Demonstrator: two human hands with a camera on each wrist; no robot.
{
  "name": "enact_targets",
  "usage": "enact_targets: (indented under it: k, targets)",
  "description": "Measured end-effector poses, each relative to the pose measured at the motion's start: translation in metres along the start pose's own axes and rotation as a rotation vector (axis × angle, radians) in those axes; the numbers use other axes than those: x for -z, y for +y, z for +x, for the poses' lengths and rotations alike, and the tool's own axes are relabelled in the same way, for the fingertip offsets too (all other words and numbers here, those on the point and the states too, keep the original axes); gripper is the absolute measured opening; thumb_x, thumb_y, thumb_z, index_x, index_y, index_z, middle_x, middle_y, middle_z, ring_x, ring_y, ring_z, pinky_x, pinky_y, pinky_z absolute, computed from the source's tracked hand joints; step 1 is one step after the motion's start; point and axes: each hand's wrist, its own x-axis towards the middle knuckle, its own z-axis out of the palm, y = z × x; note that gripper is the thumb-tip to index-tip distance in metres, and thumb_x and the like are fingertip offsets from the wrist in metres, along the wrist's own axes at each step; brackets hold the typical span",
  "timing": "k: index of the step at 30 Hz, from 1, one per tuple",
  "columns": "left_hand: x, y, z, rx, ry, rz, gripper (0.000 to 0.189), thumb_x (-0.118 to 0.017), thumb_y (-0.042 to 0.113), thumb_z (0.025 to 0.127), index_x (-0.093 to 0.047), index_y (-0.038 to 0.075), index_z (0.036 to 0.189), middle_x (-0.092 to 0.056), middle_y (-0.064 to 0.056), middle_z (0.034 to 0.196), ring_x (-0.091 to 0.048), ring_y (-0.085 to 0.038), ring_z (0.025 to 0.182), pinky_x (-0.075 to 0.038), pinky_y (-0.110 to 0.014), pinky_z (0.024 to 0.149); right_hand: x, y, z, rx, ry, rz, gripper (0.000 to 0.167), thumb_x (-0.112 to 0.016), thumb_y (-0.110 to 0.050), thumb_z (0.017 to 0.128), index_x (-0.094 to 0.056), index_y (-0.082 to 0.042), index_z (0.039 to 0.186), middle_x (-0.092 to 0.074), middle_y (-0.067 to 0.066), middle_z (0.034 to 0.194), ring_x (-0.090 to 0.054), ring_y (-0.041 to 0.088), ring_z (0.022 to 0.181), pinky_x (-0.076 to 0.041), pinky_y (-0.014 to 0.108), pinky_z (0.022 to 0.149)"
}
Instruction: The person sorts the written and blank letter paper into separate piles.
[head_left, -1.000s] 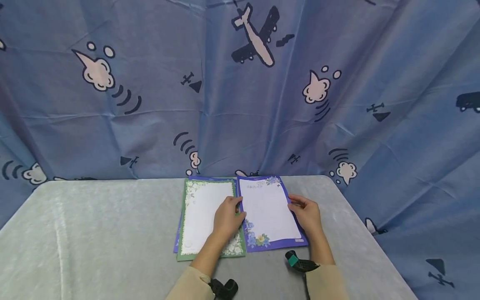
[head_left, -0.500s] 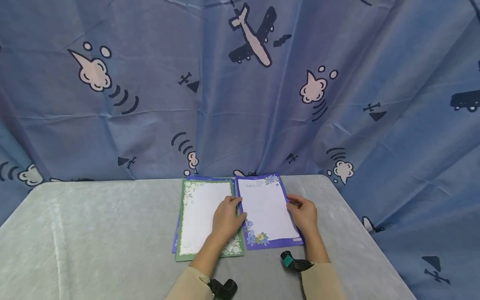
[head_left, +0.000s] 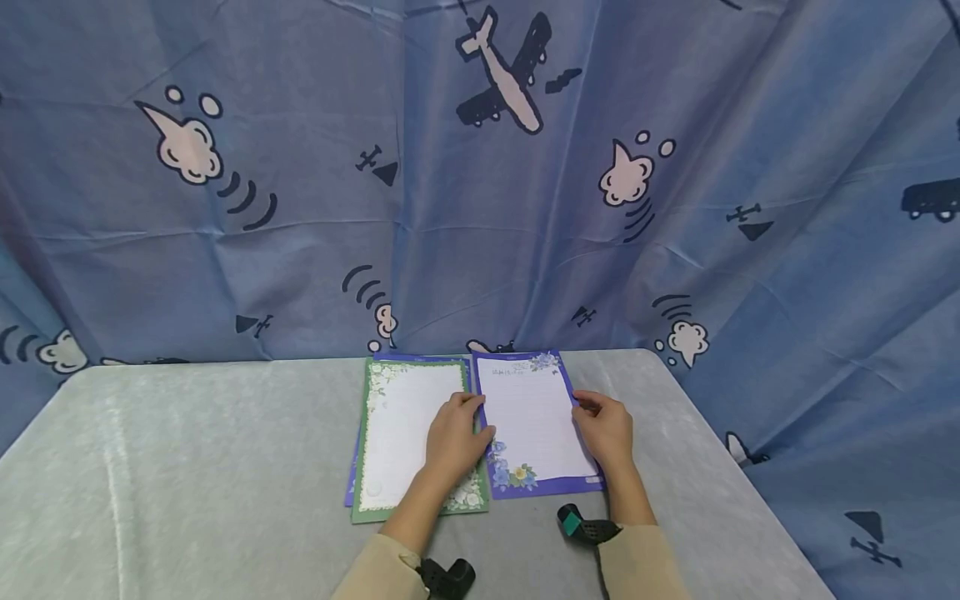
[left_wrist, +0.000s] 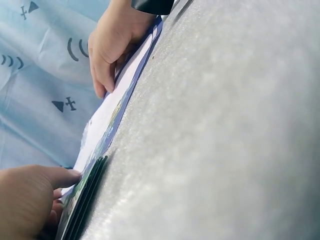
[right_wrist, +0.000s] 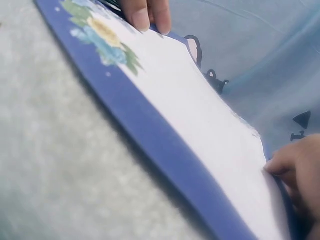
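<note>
A purple-bordered sheet of letter paper [head_left: 532,417], lined and printed with flowers, lies on the table in the head view. My left hand [head_left: 453,437] holds its left edge, thumb [left_wrist: 65,177] nearer me, fingers farther up. On the opposite edge my right hand [head_left: 606,431] pinches it; in the right wrist view the right thumb [right_wrist: 280,162] lies on top and the other fingers are partly hidden. Green-bordered letter paper [head_left: 405,425] lies to the left under my left hand and forearm. Another purple sheet [head_left: 350,487] peeks out beneath the green one.
The pale, fuzzy-covered table [head_left: 225,467] stretches to the left and right of the papers. A blue curtain [head_left: 315,192] with plane and cloud prints hangs along the table's back edge. Black wrist devices [head_left: 447,577] sit on both forearms.
My right hand has shifted a little to the left with the purple-bordered letter paper, so its lower right corner sits farther left. My left hand stays nearly still on its edge.
</note>
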Motion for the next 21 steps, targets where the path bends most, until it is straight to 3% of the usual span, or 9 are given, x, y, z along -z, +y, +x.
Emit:
enact_targets:
  k: [5,10,14,17,21]
  targets:
    - [-0.001,0.001,0.001,-0.001,-0.005,0.007,0.049,-0.077,0.025,0.087,-0.067,0.007,0.131,-0.064,-0.013,0.131,-0.063,-0.032,0.118,-0.051,-0.045,0.101,0.001,0.001,0.000,0.025,0.013,-0.032,0.033,-0.063,-0.010,0.092,-0.071,-0.001,0.123,-0.073,0.022,0.117,-0.066,0.032,0.097,-0.052,0.043,0.087]
    - [-0.002,0.002,0.000,-0.003,-0.009,0.010,0.049,-0.078,0.024,0.086,-0.068,0.007,0.131,-0.064,-0.013,0.130,-0.062,-0.031,0.118,-0.051,-0.044,0.101,0.004,0.001,-0.001,0.037,0.023,-0.084,0.033,-0.067,-0.012,0.089,-0.073,-0.004,0.121,-0.075,0.019,0.112,-0.065,0.027,0.089,-0.047,0.035,0.078]
    - [-0.001,0.002,-0.001,0.003,0.000,-0.005,0.050,-0.079,0.023,0.085,-0.068,0.005,0.130,-0.064,-0.014,0.130,-0.063,-0.032,0.118,-0.051,-0.045,0.101,0.006,-0.002,-0.002,0.084,-0.015,-0.162,0.035,-0.069,-0.014,0.089,-0.073,-0.004,0.122,-0.075,0.019,0.111,-0.064,0.027,0.083,-0.048,0.037,0.074]
    - [0.002,0.001,-0.001,0.017,0.001,-0.033,0.050,-0.080,0.022,0.084,-0.068,0.005,0.130,-0.064,-0.014,0.132,-0.063,-0.033,0.121,-0.051,-0.046,0.102,0.009,-0.006,-0.004,0.132,-0.053,-0.254,0.036,-0.069,-0.016,0.090,-0.071,-0.003,0.124,-0.073,0.022,0.118,-0.069,0.035,0.095,-0.054,0.048,0.084]
    - [0.002,0.000,0.000,0.016,0.006,-0.057,0.049,-0.080,0.020,0.083,-0.069,0.003,0.128,-0.064,-0.015,0.132,-0.062,-0.034,0.123,-0.050,-0.046,0.104,0.013,-0.010,-0.005,0.150,-0.087,-0.316,0.036,-0.068,-0.016,0.092,-0.070,-0.001,0.124,-0.068,0.025,0.127,-0.065,0.043,0.116,-0.052,0.057,0.096]
